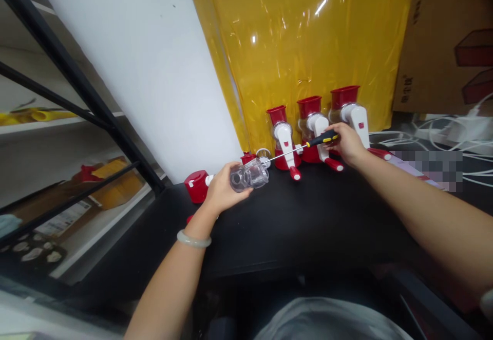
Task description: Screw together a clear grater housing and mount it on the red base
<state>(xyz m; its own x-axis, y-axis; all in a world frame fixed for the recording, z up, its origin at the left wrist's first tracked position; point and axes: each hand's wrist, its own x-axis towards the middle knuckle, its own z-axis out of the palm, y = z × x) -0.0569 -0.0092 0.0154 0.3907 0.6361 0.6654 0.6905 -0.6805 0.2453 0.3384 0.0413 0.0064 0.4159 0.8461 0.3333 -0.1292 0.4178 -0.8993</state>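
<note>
My left hand is closed around a clear plastic housing, held above the black table. In my right hand is a screwdriver with a black and yellow handle, its shaft pointing left. The tip meets or nearly meets the housing's right end; I cannot tell whether it touches a screw. Just behind the housing lie a small red part and a round grater drum. A red base stands left of my left hand, partly hidden by it.
Red and white rotary graters with crank handles stand in a row along the back. Behind them hangs a yellow plastic sheet. White cables and a cardboard box are at right. A black-framed shelf stands left of the black table.
</note>
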